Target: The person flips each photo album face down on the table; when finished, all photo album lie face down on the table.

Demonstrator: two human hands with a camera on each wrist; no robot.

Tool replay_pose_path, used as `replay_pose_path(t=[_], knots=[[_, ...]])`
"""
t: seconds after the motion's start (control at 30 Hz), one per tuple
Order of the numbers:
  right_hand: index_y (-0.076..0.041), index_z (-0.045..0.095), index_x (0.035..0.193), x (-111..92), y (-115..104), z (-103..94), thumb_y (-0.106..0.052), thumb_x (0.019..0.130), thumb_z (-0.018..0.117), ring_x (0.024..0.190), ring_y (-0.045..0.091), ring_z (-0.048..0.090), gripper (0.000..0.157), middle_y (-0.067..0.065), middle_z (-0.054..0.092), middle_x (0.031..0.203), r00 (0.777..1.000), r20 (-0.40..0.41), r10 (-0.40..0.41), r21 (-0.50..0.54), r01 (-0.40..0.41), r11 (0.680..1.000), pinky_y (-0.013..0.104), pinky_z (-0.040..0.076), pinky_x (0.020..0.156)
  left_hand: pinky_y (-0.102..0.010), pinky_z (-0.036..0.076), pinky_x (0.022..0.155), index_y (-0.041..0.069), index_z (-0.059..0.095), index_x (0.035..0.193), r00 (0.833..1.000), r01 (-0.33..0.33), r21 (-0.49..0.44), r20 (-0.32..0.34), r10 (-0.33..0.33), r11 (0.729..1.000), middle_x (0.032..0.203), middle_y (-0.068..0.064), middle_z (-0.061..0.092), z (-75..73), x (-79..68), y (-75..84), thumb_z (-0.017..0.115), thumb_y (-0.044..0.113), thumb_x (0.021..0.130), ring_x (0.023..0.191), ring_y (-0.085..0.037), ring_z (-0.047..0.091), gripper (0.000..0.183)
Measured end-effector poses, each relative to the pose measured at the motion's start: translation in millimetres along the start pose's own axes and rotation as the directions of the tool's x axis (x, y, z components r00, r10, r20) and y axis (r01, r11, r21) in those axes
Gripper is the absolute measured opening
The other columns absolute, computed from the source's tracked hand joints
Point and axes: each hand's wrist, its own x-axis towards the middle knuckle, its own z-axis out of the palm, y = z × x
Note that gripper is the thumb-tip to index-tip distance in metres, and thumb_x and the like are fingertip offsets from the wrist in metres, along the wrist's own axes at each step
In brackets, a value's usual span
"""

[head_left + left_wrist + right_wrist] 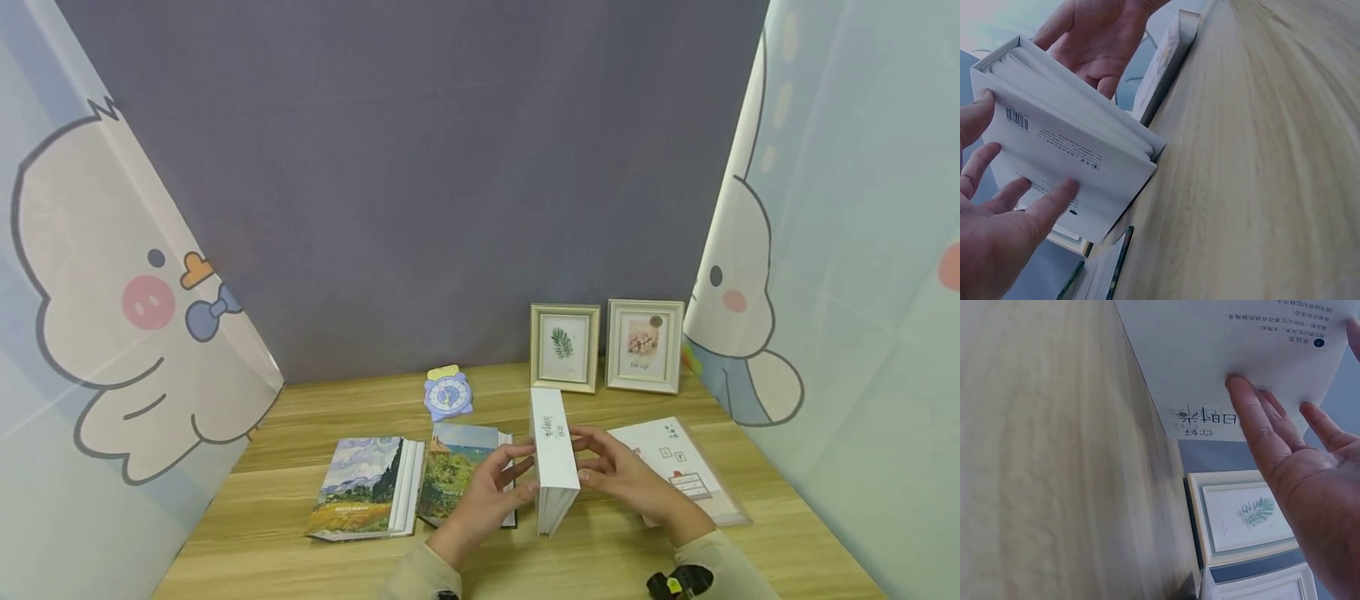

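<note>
Head cam: high, wide, facing forward and down over the pale wood-grain worktop (pixel 247 533). Left wrist cam: close, rolled sideways, facing the barcoded side of the thick white rectangular album (pixel 1066 144). Right wrist cam: close, rolled, facing opposite side. Head and right wrist share the gold rectangular leaf-print frame (pixel 565 348).

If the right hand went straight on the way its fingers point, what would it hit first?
Most likely the white album; the right hand already seems to touch it. Beyond is the left hand.
</note>
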Motion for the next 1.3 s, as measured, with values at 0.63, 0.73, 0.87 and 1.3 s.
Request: replay_pose_path(t=[0.63, 0.73, 0.87, 1.3], knots=[[0.007, 0.031, 0.159, -4, -11, -16.9, -0.02, 0.109, 0.06, 0.095, 0.035, 0.072, 0.063, 0.022, 0.061, 0.123, 0.982, -0.109, 0.151, -0.037, -0.156, 0.987, 0.044, 0.063, 0.065, -0.052, 0.05, 0.107, 0.019, 0.057, 0.151, 0.994, 0.093, 0.289, 0.03, -0.106, 0.953, 0.165, -0.018, 0.037, 2.4, -0.6, -6.6, 0.074, 0.012, 0.1, 0.147, -0.047, 0.039, 0.055], [0.007, 0.033, 0.158, -5, -13, -18.3, -0.026, 0.108, 0.061, 0.087, 0.033, 0.07, 0.066, 0.018, 0.064, 0.117, 0.966, -0.144, 0.217, -0.041, -0.225, 0.974, 0.042, 0.06, 0.055, -0.055, 0.046, 0.111, 0.015, 0.058, 0.15, 0.995, 0.086, 0.323, 0.026, -0.1, 0.943, 0.164, -0.017, 0.039, 2.9, -0.6, -6.5, 0.074, 0.014, 0.099, 0.148, -0.045, 0.038, 0.053], [0.008, 0.03, 0.158, -6, -13, -19.9, -0.028, 0.107, 0.064, 0.081, 0.032, 0.069, 0.071, 0.017, 0.068, 0.112, 0.951, -0.164, 0.261, -0.026, -0.269, 0.963, 0.042, 0.059, 0.051, -0.058, 0.038, 0.117, 0.012, 0.06, 0.148, 0.994, 0.091, 0.364, 0.015, -0.104, 0.927, 0.163, -0.015, 0.041, 3.5, -0.8, -7.1, 0.076, 0.019, 0.099, 0.152, -0.042, 0.033, 0.052], [0.009, 0.046, 0.15, -7, -13, -18.8, -0.036, 0.102, 0.07, 0.066, 0.028, 0.061, 0.07, 0.015, 0.062, 0.109, 0.906, -0.309, 0.289, -0.198, -0.358, 0.912, 0.043, 0.057, 0.046, -0.06, 0.033, 0.119, 0.007, 0.059, 0.148, 0.992, 0.119, 0.397, -0.019, -0.121, 0.91, 0.158, -0.013, 0.048, 4.7, 0.0, -7.4, 0.075, 0.021, 0.099, 0.148, -0.039, 0.04, 0.053]])
